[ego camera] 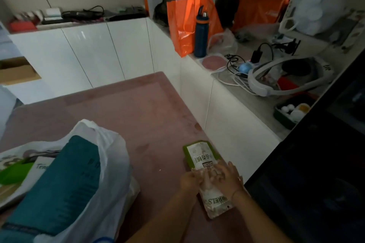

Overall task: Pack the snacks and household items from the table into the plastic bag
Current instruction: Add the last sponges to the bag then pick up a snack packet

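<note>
A clear snack packet [214, 193] with white lettering lies near the 5 o'clock edge of the pink surface [126, 108], its far end overlapping a green-edged packet [199, 154] that sits flat just beyond it toward 12 o'clock. Both hands are on the clear packet. The left hand [188, 180] grips its left edge, fingers curled around the side of the film. The right hand [229, 178] lies on top from the right, its fingers [219, 173] spread and pressing down on the packet; a ring shows on one of them and a thin band circles the wrist.

At about 8 o'clock from the packets, well apart from them, the white plastic bag [112, 156] stands open on the surface with one handle loop raised. A large teal package [65, 183] leans out of its mouth, and beside that, farther toward 9 o'clock, a white pack with script lettering [40, 167] and something bright green [13, 173] lie inside.

Beyond the surface, at 1 to 2 o'clock, a grey counter [254, 104] carries two orange bags [189, 19], a dark blue bottle [201, 35], tangled cables [237, 65] and a white headset [280, 81]. White cabinet doors [88, 49] run along 11 to 12 o'clock.
</note>
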Demonstrator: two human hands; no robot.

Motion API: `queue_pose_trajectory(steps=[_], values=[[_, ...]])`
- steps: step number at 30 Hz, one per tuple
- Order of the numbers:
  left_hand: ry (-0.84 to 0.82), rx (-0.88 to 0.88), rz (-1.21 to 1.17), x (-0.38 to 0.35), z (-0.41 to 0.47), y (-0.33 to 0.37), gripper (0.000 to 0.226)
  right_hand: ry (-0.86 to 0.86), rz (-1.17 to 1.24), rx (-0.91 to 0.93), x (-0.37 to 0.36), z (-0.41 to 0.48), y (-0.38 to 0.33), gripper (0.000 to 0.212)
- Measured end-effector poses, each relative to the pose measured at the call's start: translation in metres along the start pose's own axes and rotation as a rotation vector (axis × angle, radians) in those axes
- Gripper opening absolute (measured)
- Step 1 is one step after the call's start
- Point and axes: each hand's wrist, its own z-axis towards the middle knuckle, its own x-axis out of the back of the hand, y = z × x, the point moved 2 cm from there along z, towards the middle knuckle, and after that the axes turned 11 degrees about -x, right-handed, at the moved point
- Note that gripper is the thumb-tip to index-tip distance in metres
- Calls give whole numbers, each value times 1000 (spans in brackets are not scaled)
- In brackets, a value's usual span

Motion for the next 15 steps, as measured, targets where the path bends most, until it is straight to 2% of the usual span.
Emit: queue_pose_trajectory(steps=[4,6,8,10,12,15], values=[[-16,-197,-13,13,-27,24,14,-62,87,57,11,-26,-14,53],[-72,-320,-62,24,-47,51,13,-113,389,130,22,-46,-33,52],[-140,-440,-118,44,-74,80,15,-280,705,199,39,-72,-61,71],[-174,-594,-25,68,-105,110,17,-482,875,342,56,-97,-94,91],[-121,-720,137,93,-136,140,14,-643,951,474,69,-120,-132,96],[84,-866,298,141,-181,182,7,-752,984,574,78,-158,-190,86]])
